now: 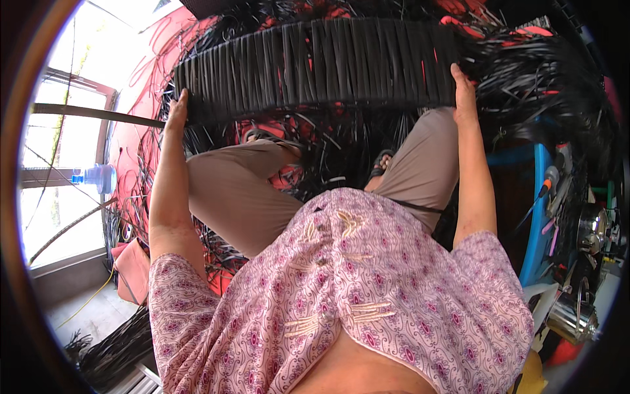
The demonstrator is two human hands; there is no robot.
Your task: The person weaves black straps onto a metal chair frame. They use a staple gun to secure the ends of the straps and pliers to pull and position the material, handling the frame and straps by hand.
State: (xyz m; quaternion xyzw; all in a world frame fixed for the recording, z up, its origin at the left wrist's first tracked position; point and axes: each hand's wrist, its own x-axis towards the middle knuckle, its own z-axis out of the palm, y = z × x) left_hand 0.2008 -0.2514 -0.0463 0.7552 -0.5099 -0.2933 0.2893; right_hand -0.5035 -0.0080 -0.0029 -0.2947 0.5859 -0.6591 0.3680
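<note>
At opposite ends of a black strip-wrapped panel (335,65), likely stiff, best held there: left hand (177,113), right hand (465,98), closure unclear.

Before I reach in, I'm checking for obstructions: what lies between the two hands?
The black panel spans the stretch from left hand to right hand, as the head view shows.

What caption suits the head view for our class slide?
Left hand and right hand at opposite ends of a long black strip-covered panel, amid loose black strips.
</note>
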